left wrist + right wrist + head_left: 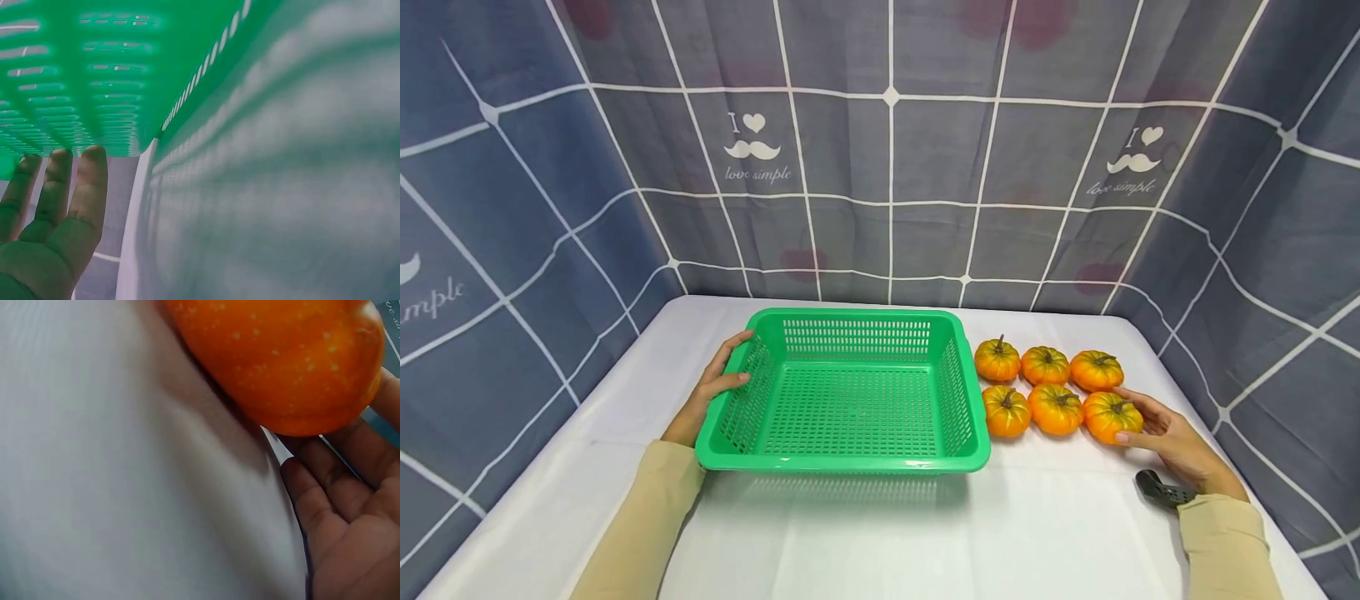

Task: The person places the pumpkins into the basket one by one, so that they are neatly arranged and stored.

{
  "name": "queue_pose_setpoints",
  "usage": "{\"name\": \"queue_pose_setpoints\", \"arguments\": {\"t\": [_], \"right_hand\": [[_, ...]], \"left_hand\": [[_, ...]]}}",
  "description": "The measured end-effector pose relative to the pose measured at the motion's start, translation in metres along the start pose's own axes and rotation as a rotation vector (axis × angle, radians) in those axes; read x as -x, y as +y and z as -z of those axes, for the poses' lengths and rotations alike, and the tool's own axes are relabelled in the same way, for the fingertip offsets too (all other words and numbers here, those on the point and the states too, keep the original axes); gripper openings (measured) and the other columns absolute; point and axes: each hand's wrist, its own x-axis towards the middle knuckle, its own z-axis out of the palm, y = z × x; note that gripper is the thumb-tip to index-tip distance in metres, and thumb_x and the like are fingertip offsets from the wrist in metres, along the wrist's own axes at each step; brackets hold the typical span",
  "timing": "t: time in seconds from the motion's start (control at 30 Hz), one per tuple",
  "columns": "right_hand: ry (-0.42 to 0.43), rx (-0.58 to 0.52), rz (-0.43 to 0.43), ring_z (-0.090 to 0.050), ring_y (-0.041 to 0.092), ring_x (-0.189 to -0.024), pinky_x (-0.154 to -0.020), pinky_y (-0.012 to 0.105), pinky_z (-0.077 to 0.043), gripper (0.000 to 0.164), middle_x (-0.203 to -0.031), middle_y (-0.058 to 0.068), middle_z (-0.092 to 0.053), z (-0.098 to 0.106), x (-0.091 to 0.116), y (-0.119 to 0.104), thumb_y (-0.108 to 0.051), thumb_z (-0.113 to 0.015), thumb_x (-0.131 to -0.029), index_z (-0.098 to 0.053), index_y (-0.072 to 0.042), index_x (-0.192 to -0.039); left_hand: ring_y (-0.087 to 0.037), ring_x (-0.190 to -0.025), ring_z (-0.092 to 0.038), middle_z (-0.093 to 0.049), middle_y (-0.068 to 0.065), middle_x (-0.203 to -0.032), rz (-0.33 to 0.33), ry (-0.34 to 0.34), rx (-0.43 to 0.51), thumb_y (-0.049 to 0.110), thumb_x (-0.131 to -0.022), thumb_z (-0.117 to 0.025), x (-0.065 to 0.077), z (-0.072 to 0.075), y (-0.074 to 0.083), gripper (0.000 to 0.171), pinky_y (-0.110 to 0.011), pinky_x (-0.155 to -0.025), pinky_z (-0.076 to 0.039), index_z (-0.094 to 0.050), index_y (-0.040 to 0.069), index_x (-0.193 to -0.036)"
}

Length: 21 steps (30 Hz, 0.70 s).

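A green plastic basket point(850, 463) with slotted walls lies on the white table in the head view. My left hand point(706, 392) holds its left rim, the thumb lapping over the edge. In the left wrist view, three fingers point(90, 184) reach up against the slotted wall point(106, 62). To the basket's right sit several small orange pumpkins in two rows. My right hand point(1176, 437) grips the front right pumpkin point(1108, 417), thumb at its front and fingers behind. That pumpkin point(287, 362) appears close up in the right wrist view, resting low by the table.
Other pumpkins, such as the back right one point(1097, 370) and the front middle one point(1056, 408), stand close to the gripped one. A grey checked curtain point(850, 233) encloses the table's back and sides. A black strap piece point(1163, 490) shows at the right wrist.
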Motion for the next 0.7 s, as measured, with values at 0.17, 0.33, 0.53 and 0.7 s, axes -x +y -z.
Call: {"name": "queue_pose_setpoints", "arguments": {"t": [0.17,0.33,0.53,0.7], "right_hand": [[0.018,0.028,-0.035,-0.054,-0.014,-0.118,-0.092,0.006,-0.043,0.062,-0.131,-0.032,-0.059,0.002,0.0,-0.001,0.006,-0.069,-0.099,-0.06,-0.035,-0.145],[-0.003,0.079,-0.039,-0.054,-0.013,-0.116,-0.091,0.007,-0.043,0.062,-0.131,-0.034,-0.057,0.005,0.0,-0.006,0.004,-0.069,-0.1,-0.059,-0.038,-0.145],[-0.002,0.214,-0.025,-0.059,-0.006,-0.108,-0.086,0.01,-0.046,0.061,-0.129,-0.037,-0.054,0.007,0.0,-0.018,0.002,-0.07,-0.099,-0.06,-0.029,-0.15],[-0.007,0.363,-0.07,-0.055,-0.01,-0.108,-0.083,0.015,-0.048,0.063,-0.129,-0.041,-0.046,0.006,-0.001,-0.031,-0.009,-0.074,-0.1,-0.052,-0.017,-0.159]], "left_hand": [[-0.01,-0.131,-0.058,-0.057,0.004,-0.149,-0.09,-0.015,0.033,-0.01,-0.097,-0.041,-0.002,0.0,-0.004,0.068,-0.021,-0.103,-0.05,-0.047,0.02,-0.158],[-0.009,-0.132,-0.058,-0.056,0.005,-0.15,-0.076,-0.001,0.029,-0.01,-0.096,-0.041,-0.004,-0.001,-0.006,0.069,-0.02,-0.104,-0.049,-0.047,0.02,-0.157],[-0.01,-0.13,-0.058,-0.057,0.004,-0.149,-0.09,0.004,0.011,-0.011,-0.095,-0.042,-0.005,-0.001,-0.006,0.069,-0.021,-0.103,-0.05,-0.047,0.019,-0.157],[-0.01,-0.128,-0.059,-0.058,0.003,-0.147,-0.086,0.002,0.031,-0.011,-0.095,-0.042,-0.004,-0.001,-0.004,0.069,-0.021,-0.101,-0.051,-0.049,0.021,-0.156]]}}
